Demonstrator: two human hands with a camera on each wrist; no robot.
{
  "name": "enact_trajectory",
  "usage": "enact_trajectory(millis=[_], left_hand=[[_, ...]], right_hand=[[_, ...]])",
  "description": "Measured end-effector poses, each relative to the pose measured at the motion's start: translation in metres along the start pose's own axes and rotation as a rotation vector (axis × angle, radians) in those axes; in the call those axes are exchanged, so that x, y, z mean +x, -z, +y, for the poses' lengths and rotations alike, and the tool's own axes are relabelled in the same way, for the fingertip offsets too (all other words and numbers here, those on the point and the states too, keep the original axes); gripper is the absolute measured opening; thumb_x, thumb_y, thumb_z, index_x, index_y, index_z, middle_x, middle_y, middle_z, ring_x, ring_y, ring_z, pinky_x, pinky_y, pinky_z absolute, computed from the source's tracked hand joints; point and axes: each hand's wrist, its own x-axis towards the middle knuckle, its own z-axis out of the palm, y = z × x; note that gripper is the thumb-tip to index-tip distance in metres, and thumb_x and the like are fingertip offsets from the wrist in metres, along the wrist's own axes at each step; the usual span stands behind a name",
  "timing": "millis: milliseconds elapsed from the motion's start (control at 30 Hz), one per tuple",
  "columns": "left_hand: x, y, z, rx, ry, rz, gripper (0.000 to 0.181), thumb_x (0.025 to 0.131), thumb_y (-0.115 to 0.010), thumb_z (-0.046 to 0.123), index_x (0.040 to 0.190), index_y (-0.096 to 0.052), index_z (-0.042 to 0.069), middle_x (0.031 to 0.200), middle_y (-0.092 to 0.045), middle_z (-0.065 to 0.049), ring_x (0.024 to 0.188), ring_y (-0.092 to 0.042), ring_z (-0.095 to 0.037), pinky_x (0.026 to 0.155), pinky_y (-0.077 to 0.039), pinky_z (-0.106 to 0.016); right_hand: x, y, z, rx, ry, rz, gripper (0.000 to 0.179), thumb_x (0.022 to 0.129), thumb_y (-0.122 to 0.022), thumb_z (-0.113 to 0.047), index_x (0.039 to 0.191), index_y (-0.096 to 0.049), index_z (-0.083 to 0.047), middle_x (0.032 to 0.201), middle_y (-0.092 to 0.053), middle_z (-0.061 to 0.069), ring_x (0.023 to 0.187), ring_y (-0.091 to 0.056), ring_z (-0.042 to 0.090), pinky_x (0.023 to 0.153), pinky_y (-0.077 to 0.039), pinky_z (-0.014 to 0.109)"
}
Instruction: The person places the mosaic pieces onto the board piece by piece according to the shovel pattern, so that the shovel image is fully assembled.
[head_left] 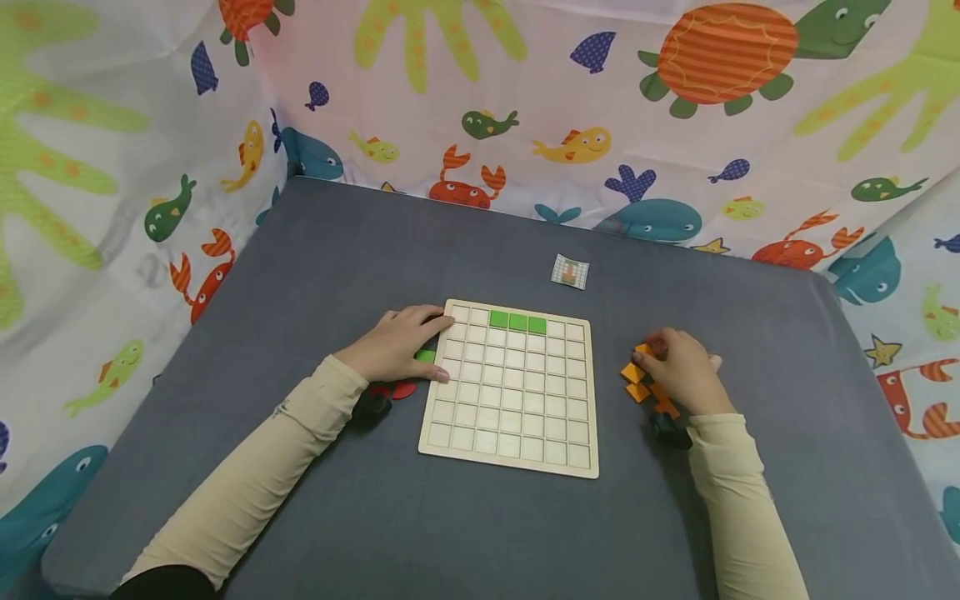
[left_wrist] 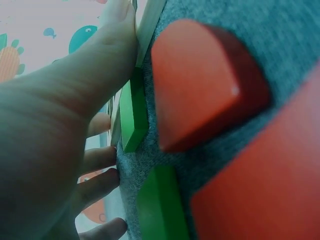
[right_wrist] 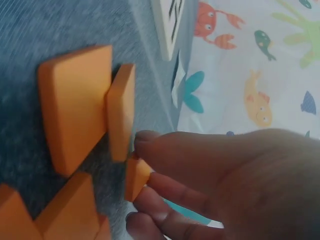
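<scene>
A pale wooden grid board (head_left: pixel 504 377) lies on the grey table. Green square tiles (head_left: pixel 517 322) fill several cells of its top row. My left hand (head_left: pixel 397 342) rests at the board's left edge, thumb and fingertips touching the rim. Red pieces (left_wrist: pixel 207 87) and green tiles (left_wrist: pixel 134 114) lie beneath and beside that hand, partly hidden in the head view. To the right of the board, my right hand (head_left: pixel 684 372) reaches over a group of orange tiles (head_left: pixel 634 373). Its thumb and fingers pinch a small orange tile (right_wrist: pixel 136 179) at the far end of the group.
A small printed card (head_left: pixel 570 272) lies behind the board on the grey table (head_left: pixel 510 533). A curtain (head_left: pixel 555 100) with sea animals hangs along the back and sides. Dark wrist cameras sit under both wrists, close to the pieces.
</scene>
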Motion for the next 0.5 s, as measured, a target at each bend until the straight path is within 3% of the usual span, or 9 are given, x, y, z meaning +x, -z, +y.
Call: enact_trajectory(millis=[167, 300, 500], left_hand=[[-0.002, 0.0, -0.001, -0.008, -0.003, 0.006, 0.087, 0.079, -0.066, 0.061, 0.148, -0.037, 0.016, 0.151, -0.034, -0.011, 0.139, -0.031, -0.028, 0.108, -0.025, -0.052], [-0.005, 0.001, 0.0, 0.001, -0.002, 0.015, 0.086, 0.079, -0.067, 0.06, 0.148, -0.038, 0.015, 0.15, -0.034, -0.012, 0.139, -0.031, -0.028, 0.108, -0.026, -0.052], [-0.004, 0.002, 0.002, -0.01, -0.021, 0.019, 0.086, 0.08, -0.067, 0.059, 0.148, -0.038, 0.014, 0.15, -0.035, -0.013, 0.138, -0.032, -0.029, 0.107, -0.027, -0.053]], right_hand=[[-0.002, 0.001, -0.014, 0.104, 0.03, 0.007, 0.046, 0.094, -0.063, -0.03, 0.123, -0.055, 0.004, 0.116, -0.058, 0.023, 0.104, -0.056, 0.038, 0.093, -0.033, 0.058], [-0.006, 0.0, -0.032, 0.148, 0.087, 0.016, 0.044, 0.093, -0.064, -0.03, 0.124, -0.058, 0.001, 0.114, -0.058, 0.018, 0.104, -0.057, 0.034, 0.084, -0.048, 0.05], [-0.006, -0.003, -0.058, 0.155, 0.226, 0.041, 0.034, 0.09, -0.068, -0.017, 0.12, -0.062, -0.001, 0.106, -0.059, 0.013, 0.097, -0.058, 0.028, 0.082, -0.048, 0.047]])
